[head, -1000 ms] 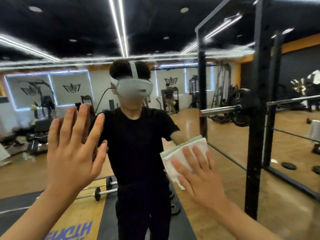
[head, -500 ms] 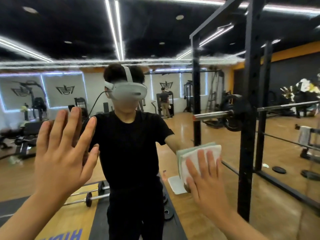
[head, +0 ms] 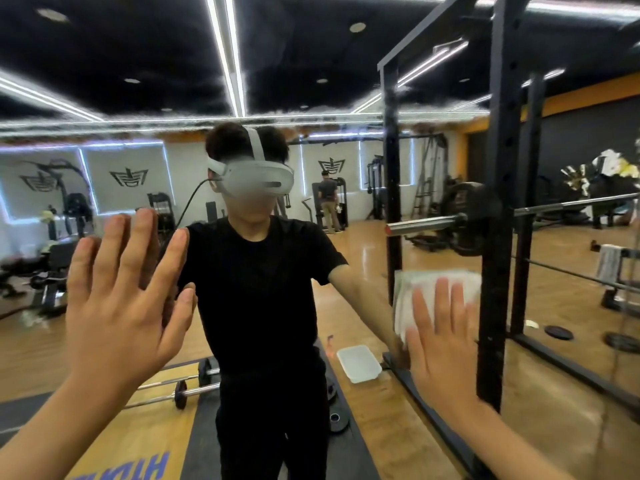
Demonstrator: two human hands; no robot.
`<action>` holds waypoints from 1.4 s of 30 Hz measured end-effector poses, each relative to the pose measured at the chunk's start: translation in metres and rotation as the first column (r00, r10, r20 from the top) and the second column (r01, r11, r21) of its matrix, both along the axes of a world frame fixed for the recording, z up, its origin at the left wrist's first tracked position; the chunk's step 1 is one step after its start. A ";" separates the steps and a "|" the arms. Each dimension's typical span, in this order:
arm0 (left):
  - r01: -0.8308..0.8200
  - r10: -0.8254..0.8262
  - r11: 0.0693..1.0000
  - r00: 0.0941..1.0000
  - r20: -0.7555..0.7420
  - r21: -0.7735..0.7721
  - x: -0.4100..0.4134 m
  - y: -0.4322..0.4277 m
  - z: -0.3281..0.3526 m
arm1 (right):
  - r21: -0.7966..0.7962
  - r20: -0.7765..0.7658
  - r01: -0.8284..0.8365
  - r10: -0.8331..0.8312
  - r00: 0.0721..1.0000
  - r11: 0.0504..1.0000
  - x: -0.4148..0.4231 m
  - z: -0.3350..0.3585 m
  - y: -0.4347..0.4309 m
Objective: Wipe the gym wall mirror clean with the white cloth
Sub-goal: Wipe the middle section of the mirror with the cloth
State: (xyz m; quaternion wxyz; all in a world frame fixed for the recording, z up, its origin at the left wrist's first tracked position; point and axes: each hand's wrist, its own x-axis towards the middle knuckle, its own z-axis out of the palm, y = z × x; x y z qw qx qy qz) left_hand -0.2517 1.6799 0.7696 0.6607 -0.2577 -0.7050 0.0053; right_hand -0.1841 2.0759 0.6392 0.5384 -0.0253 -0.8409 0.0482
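White folded cloth [head: 415, 285] pressed flat on large gym wall mirror [head: 360, 258], lower right, under right hand [head: 440, 344], fingers straight. Left hand [head: 117, 306] spread, bracing on glass. Hazy streaked band [head: 138, 124] higher up: probably much wiping left.

Covering the lower part of the white cloth [head: 407, 296] with the right hand [head: 440, 348], leaving only a smeared, blurred top showing. Blocking part of the reflected gym machines [head: 162, 211] behind the left hand [head: 121, 306]. Cutting off both forearms [head: 45, 438] and the blue floor lettering [head: 121, 471] at the bottom edge.
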 end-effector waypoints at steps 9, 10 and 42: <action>-0.026 0.025 1.000 0.999 -0.029 -0.012 0.000 0.000 0.001 | -0.109 -0.261 0.059 -0.086 0.962 0.992 -0.028 0.218 0.024; -0.029 0.028 0.999 0.999 -0.036 -0.018 0.000 0.000 0.001 | -0.123 -0.272 0.066 -0.097 0.957 0.990 -0.030 0.231 0.017; -0.088 0.088 0.996 0.996 -0.007 0.013 0.002 0.002 0.002 | 0.137 -0.184 -0.022 0.047 0.982 0.990 -0.028 0.176 -0.061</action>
